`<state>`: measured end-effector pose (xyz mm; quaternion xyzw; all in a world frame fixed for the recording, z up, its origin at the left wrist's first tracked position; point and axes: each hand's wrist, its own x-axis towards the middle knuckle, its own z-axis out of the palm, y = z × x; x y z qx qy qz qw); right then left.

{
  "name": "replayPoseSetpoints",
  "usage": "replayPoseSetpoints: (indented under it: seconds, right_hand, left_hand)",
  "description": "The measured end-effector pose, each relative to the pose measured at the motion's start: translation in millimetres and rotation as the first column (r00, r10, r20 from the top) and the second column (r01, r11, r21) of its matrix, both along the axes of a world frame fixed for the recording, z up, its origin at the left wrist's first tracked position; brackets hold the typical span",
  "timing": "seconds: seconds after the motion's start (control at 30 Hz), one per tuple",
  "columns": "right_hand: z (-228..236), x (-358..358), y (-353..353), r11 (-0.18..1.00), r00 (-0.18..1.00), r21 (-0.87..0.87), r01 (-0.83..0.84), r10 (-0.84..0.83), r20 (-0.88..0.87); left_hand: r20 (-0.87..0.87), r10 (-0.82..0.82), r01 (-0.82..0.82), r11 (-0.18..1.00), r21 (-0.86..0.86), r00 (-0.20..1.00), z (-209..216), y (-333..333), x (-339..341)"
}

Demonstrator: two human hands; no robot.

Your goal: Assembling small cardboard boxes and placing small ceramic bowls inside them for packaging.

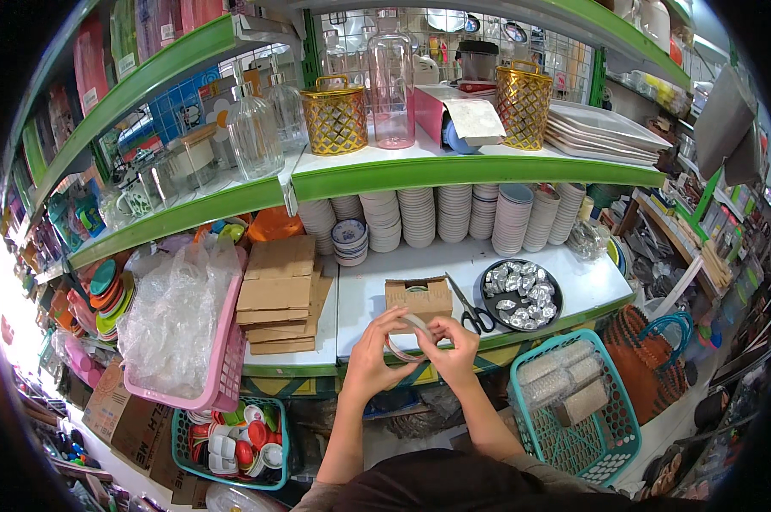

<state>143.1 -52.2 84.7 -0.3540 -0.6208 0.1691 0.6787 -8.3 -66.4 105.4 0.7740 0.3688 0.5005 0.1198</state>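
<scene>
Between my two hands is a roll of tape (pixel 416 323), tilted so its ring shape shows. My left hand (pixel 375 348) grips its left side, with the thumb below. The fingers of my right hand (pixel 450 346) pinch at the right side of the roll; any loose tape end is too small to make out. Just beyond the hands, a small brown cardboard box (pixel 421 295) rests on the white shelf (pixel 364 286). Black-handled scissors (pixel 472 309) lie to its right. Beside them stands a round black tray (pixel 522 321) holding several foil-wrapped pieces (pixel 530 280).
Flattened cardboard boxes (pixel 275 294) are stacked at left, next to a pink basket (pixel 223 358) of bubble wrap (pixel 181 307). Stacked bowls (pixel 417 218) line the shelf's back. A teal basket (pixel 620 388) with wrapped bundles stands lower right; another teal basket (pixel 232 480) lower left holds small dishes.
</scene>
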Motion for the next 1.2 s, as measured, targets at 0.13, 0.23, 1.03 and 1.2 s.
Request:
replayPoseSetpoints:
  seconds: [0.13,0.23,1.03,1.2]
  right_hand:
    - [-8,7,1,0.998,0.988,0.044,0.045,-0.051,0.147]
    - [-7,1,0,0.999,0.997,0.046,0.018,-0.022,0.081]
    - [3,21,4,0.931,0.946,-0.189,-0.313,0.324,0.03]
    - [-6,35,10,0.806,0.863,-0.311,-0.504,0.482,-0.15]
  left_hand:
    - [0.009,-0.009,0.009,1.0,-0.014,1.0,-1,-2,1]
    - [0.04,-0.032,0.033,0.998,-0.048,0.999,0,-2,1]
    - [0.057,-0.086,0.091,0.991,-0.097,0.995,-2,1,-12]
    - [0.072,-0.173,0.184,0.966,-0.181,0.982,3,-4,-14]
